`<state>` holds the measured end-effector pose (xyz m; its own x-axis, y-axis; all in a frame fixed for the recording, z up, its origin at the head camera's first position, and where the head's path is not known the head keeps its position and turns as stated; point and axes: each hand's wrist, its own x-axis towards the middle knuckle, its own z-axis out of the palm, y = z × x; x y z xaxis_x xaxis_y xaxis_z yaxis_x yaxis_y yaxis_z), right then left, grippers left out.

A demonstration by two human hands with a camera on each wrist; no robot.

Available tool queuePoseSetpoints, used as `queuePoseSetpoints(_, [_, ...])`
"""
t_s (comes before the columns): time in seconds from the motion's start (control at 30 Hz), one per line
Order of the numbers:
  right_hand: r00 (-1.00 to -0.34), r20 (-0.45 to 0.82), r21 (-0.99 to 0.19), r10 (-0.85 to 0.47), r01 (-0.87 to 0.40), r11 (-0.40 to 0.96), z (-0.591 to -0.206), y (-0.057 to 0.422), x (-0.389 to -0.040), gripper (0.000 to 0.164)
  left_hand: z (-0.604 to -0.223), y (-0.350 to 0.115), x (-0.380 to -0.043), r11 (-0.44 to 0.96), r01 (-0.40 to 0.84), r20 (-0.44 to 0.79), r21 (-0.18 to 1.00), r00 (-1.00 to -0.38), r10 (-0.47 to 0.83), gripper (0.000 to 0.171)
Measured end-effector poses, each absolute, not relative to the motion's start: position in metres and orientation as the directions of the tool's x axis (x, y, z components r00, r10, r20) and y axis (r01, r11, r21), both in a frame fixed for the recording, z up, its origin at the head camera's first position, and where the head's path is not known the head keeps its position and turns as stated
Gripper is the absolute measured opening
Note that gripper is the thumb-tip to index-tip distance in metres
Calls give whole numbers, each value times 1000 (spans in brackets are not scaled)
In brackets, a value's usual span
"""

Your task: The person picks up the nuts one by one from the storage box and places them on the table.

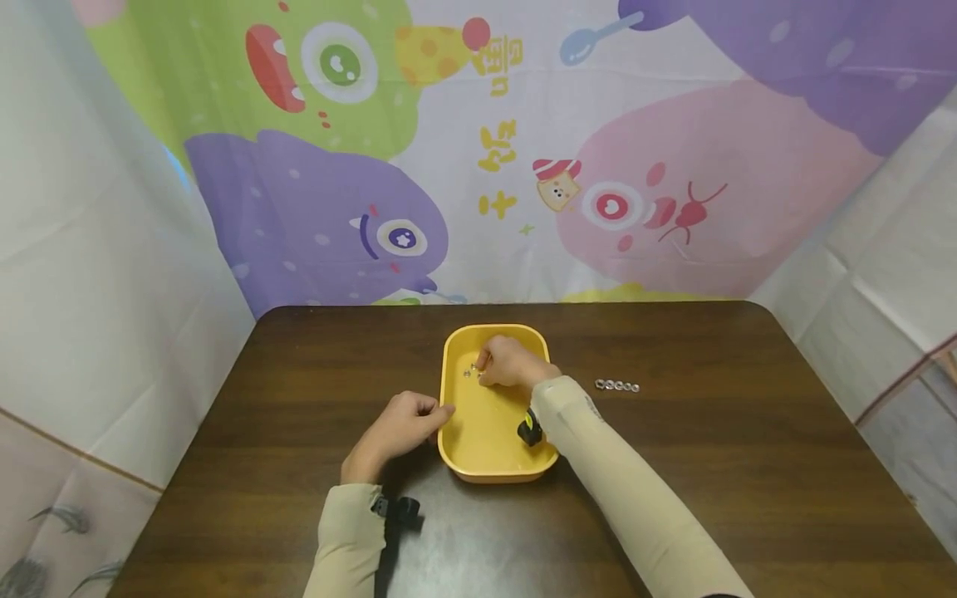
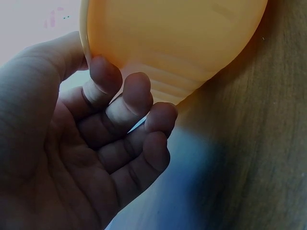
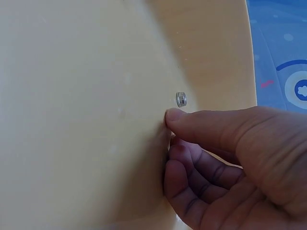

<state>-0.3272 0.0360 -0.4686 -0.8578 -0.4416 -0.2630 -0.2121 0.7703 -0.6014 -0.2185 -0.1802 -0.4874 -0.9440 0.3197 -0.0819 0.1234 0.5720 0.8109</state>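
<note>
A yellow plastic tray (image 1: 489,440) stands on the table. My left hand (image 1: 407,423) grips its left side wall, thumb over the rim and fingers curled against the outside (image 2: 103,120). Inside the tray, my right hand (image 1: 512,363) reaches down to the floor with thumb and fingers bent. Small metal nuts (image 1: 467,374) lie by its fingertips. In the right wrist view one nut (image 3: 181,99) sits just beyond the thumb tip, and the hand (image 3: 230,158) hides the forefinger. I cannot tell whether the thumb and forefinger pinch a nut.
To the right of the tray, several metal nuts (image 1: 617,385) lie in a row on the dark brown wooden table (image 1: 710,432). A printed cartoon curtain (image 1: 486,249) hangs behind the far table edge, with pale cloth on both sides.
</note>
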Motion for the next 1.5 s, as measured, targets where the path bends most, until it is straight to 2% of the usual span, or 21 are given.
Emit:
queuePoseSetpoints(0.47, [-853, -231, -592, -467, -258, 763, -470, 36, -327, 4, -487, -181, -219, 571, 153, -57, 806, -942, 332, 43])
queuePoseSetpoints(1.13, [-843, -243, -604, -480, -256, 755, -468, 38, -325, 5, -486, -182, -217, 564, 150, -66, 812, -937, 344, 45])
queuePoseSetpoints(1.5, [-831, -234, -620, -505, -273, 735, -469, 40, -325, 3, -482, -183, -214, 569, 129, -90, 812, -936, 341, 52])
